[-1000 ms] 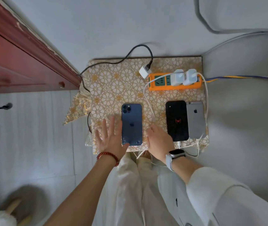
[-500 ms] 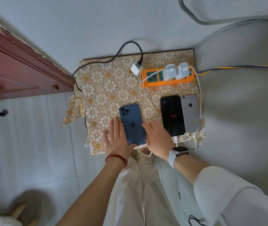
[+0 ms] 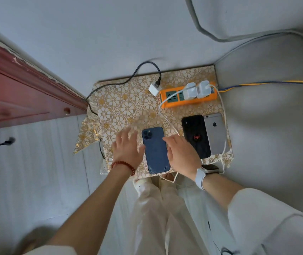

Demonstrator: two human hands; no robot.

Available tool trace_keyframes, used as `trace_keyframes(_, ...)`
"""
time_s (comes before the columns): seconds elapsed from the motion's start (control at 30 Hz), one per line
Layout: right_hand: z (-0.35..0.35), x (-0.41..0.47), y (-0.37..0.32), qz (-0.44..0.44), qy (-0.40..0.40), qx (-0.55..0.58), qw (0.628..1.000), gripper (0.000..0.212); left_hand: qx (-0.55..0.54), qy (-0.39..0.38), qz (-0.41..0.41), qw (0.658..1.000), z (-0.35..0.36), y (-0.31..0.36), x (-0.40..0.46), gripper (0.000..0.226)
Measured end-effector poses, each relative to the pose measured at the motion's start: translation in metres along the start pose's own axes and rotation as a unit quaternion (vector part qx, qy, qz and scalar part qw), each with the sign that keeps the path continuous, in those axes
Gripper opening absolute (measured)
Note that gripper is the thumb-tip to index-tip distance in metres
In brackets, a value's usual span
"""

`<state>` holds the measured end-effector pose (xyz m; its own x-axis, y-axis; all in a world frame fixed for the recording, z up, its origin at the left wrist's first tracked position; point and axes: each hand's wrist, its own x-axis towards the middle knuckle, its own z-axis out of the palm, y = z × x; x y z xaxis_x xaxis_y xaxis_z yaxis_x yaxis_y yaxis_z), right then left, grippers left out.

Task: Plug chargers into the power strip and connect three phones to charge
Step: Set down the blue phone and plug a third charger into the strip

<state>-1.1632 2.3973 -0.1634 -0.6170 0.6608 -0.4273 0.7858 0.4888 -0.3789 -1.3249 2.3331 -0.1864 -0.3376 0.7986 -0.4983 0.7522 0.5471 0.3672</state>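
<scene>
**Two hands flank the last phone; one charger loose**

Two hands, left hand (image 3: 128, 150) and right hand (image 3: 181, 153), lie spread with relaxed fingers either side of the blue phone (image 3: 155, 150), gripping nothing, probably squaring it for its cable. It sits near the bench (image 3: 126, 105) front edge. Black phone (image 3: 195, 136) and silver phone (image 3: 215, 133) lie touching, right. Beyond, the orange power strip (image 3: 188, 97) carries two chargers; the third charger (image 3: 154, 88) lies beside its left end, open bench to the left.

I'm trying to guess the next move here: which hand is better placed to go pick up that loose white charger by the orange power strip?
Probably the left hand. The loose white charger lies off the orange power strip's left end, up-table from it over bare cloth; the right hand would have to cross the blue phone.
</scene>
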Motion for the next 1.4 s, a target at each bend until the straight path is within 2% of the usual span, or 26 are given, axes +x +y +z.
trace_keyframes(0.1,-0.038,0.015,-0.007,-0.015,0.088,0.029,0.996,0.032,0.007,0.087,0.064,0.994,-0.046,0.019,0.044,0.044)
trace_keyframes(0.17,-0.061,0.022,-0.010,-0.023,0.138,0.035,0.990,0.026,0.036,0.123,0.129,0.983,-0.070,0.037,0.072,0.046)
trace_keyframes(0.3,-0.092,0.033,-0.008,-0.027,0.207,0.029,0.978,0.026,0.142,0.111,0.244,0.953,-0.097,0.071,0.116,0.067)
trace_keyframes(0.37,-0.099,0.037,-0.004,-0.021,0.223,0.019,0.974,0.028,0.199,0.079,0.257,0.942,-0.099,0.080,0.130,0.072)
trace_keyframes(0.43,-0.104,0.041,0.001,-0.020,0.230,0.012,0.973,0.029,0.245,0.056,0.239,0.938,-0.098,0.083,0.138,0.065)
trace_keyframes(0.57,-0.109,0.047,0.011,-0.028,0.232,0.014,0.972,0.027,0.288,0.097,0.227,0.925,-0.101,0.080,0.139,0.028)
trace_keyframes(0.63,-0.110,0.048,0.014,-0.022,0.234,0.039,0.971,0.026,0.242,0.089,0.233,0.938,-0.106,0.076,0.131,0.017)
trace_keyframes(0.77,-0.114,0.057,0.014,-0.010,0.212,0.101,0.972,0.028,0.019,0.082,0.220,0.972,-0.118,0.069,0.097,0.020)
trace_keyframes(0.83,-0.119,0.063,0.013,-0.020,0.172,0.137,0.975,0.032,-0.066,0.085,0.197,0.975,-0.125,0.071,0.081,0.016)
trace_keyframes(0.93,-0.129,0.072,0.011,-0.060,0.071,0.164,0.982,0.040,-0.157,0.117,0.156,0.968,-0.132,0.079,0.065,0.013)
trace_keyframes(1.0,-0.135,0.079,0.013,-0.079,0.016,0.177,0.981,0.037,-0.192,0.142,0.126,0.963,-0.134,0.087,0.060,0.012)
trace_keyframes(1.13,-0.141,0.090,0.024,-0.105,-0.032,0.165,0.980,0.021,-0.220,0.166,0.082,0.958,-0.125,0.100,0.051,0.010)
trace_keyframes(1.3,-0.142,0.097,0.046,-0.171,-0.017,-0.019,0.985,0.024,-0.223,0.148,0.045,0.962,-0.101,0.101,0.042,0.016)
trace_keyframes(1.4,-0.140,0.105,0.056,-0.221,0.001,-0.049,0.974,0.011,-0.227,0.154,-0.008,0.962,-0.091,0.089,0.037,0.020)
